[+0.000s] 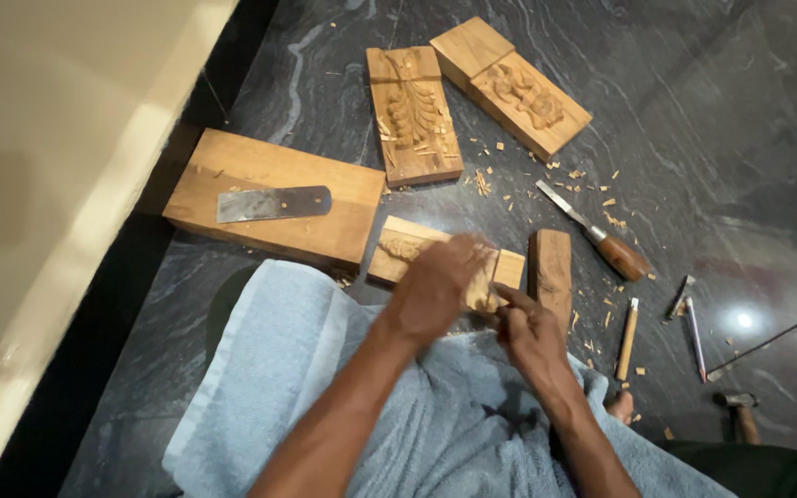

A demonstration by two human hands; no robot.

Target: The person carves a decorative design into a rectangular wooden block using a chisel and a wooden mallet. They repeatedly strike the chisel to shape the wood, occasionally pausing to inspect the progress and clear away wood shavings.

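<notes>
Both hands are seen low in the middle, above a light blue towel (325,387) that is spread over the lap. By the left hand (435,288) a small carved wood block (408,247) is pressed down, with the fingers spread flat and slightly blurred over its right half. The right hand (529,334) is closed narrowly around something thin at the block's right end; what is held cannot be told. Both forearms are stretched forward from the lower edge. Just beside the block an upright plain piece of wood (552,269) is placed. On the dark stone floor (712,120) two more carved panels (414,115) are laid further away, and a big plank (274,195) with a flat metal blade (272,204) on it. A chisel with a brown handle (592,231) is seen on the right, among wood chips.
</notes>
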